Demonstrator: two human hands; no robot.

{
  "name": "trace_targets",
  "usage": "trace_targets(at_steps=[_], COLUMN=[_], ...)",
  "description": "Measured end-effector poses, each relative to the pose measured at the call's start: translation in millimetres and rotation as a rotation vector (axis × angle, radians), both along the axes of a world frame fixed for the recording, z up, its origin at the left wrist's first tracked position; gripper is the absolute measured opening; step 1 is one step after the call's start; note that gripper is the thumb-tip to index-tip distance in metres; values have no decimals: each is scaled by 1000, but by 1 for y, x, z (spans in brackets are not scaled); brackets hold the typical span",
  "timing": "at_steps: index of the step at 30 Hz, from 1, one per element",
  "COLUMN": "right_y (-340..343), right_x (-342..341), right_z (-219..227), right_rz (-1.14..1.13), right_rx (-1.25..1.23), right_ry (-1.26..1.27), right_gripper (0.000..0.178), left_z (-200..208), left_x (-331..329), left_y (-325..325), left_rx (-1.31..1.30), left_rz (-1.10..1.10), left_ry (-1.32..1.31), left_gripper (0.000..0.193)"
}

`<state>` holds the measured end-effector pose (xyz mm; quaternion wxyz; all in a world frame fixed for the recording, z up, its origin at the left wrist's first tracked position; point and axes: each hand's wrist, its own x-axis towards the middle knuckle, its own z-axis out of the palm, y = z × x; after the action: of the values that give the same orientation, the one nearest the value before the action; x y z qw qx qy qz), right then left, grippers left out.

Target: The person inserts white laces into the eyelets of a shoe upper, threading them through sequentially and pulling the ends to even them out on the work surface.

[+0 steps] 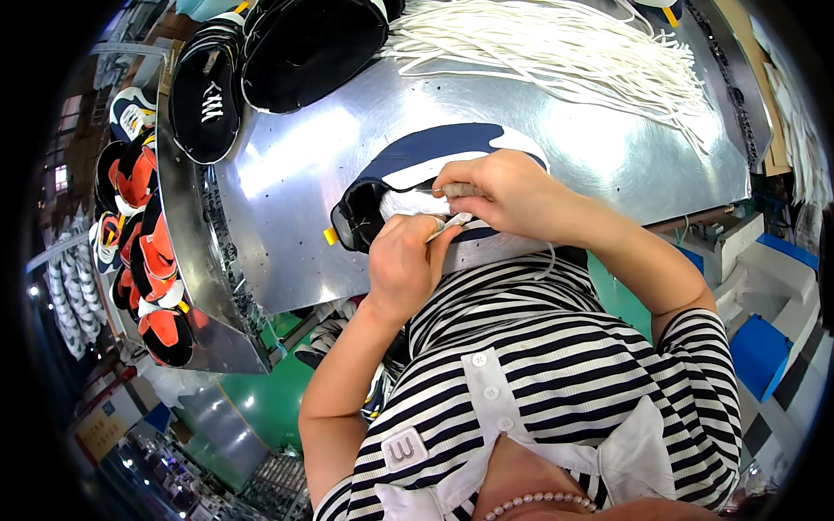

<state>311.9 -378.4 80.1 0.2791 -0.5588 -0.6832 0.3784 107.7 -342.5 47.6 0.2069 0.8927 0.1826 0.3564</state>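
A navy and white shoe upper (434, 161) lies on its side on the metal table in front of me, its dark opening to the left and a yellow tab at that end. My left hand (404, 265) is closed at its near edge, thumb and finger pinching a white strip of the upper. Just right of it, my right hand (512, 198) is closed too, fingertips together over the upper. A beige wrap covers one of its fingers. What those fingertips pinch is hidden. A thin white shoelace (551, 260) hangs in a curve below my right wrist.
A large bundle of white shoelaces (556, 52) spreads over the far side of the metal table (295, 234). Black shoe uppers (207, 95) sit at the far left. Beyond a raised metal edge, orange and black uppers (156, 252) are piled. Blue and white bins (760, 352) stand at right.
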Motion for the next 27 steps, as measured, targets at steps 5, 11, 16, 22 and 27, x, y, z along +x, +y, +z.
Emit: trace_targets(at_steps=[5, 11, 16, 22, 27], right_y=[7, 11, 22, 7, -16], right_x=[9, -8, -19, -15, -7], right_z=[37, -8, -15, -1, 10], right_rz=[-385, -342, -318, -340, -271], right_rx=[-79, -162, -76, -7, 3], right_ry=[832, 599, 483, 457, 143], right_gripper=[23, 16, 11, 24, 18], left_z=[1, 31, 30, 14, 12], left_x=[-9, 0, 15, 19, 16], left_y=[1, 1, 6, 2, -1], left_rx=[-118, -636, -717, -474, -581], left_rz=[17, 155, 517, 565, 521], left_ry=[69, 154, 152, 56, -3], left_gripper=[43, 81, 54, 38, 36])
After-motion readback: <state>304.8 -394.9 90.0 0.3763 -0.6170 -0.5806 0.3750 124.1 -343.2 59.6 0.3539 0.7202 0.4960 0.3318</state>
